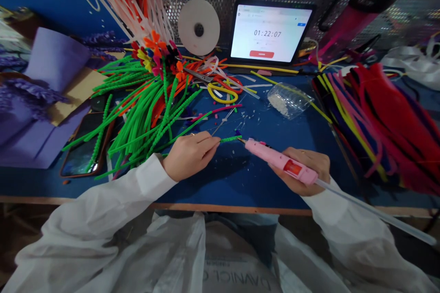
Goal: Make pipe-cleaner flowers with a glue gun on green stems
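we pinch a green pipe cleaner (231, 139) in our left fingers (209, 144), our right fingers (286, 179) clamped around a pink glue gun (268, 154).

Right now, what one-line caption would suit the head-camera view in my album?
Left fingers pinch a green pipe cleaner while right fingers hold a pink glue gun near its end.
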Motion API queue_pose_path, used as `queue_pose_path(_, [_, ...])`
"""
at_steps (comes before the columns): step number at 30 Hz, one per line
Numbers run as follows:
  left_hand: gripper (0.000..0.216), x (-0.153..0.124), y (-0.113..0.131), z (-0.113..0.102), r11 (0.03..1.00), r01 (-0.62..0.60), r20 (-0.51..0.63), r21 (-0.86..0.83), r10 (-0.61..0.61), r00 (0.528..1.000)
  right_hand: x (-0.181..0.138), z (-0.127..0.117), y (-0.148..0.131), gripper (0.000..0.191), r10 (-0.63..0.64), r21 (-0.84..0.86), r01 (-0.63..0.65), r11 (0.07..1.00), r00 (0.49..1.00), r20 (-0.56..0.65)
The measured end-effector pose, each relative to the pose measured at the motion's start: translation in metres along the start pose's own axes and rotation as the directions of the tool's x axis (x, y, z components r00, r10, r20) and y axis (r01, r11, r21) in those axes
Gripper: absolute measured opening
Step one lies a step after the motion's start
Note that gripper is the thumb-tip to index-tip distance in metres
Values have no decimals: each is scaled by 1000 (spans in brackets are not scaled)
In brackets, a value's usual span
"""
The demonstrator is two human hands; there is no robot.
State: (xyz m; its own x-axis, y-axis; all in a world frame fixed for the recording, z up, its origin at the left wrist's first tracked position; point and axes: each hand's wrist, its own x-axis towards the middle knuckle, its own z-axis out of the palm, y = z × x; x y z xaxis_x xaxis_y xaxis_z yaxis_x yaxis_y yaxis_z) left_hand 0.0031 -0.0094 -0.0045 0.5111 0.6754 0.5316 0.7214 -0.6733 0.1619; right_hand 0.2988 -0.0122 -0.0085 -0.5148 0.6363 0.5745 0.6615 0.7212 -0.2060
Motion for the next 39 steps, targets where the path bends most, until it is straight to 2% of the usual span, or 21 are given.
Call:
queue_pose_path(22, [15, 1, -1, 0, 1000, 1, -19, 10, -1, 1000, -4, 0, 5, 20, 14, -26, -15, 1000, 999, -30])
queue_pose_path(31, [15, 0, -2, 0, 1000, -2, -20, 16, 2, 1000, -5, 1, 6, 17, 11, -55, -11, 998, 1000, 1])
queue_pose_path(39, [15, 1, -2, 0, 1000, 26, -19, -3, -26, 999, -2, -2, 5, 19, 9, -32, -11, 999, 998, -61])
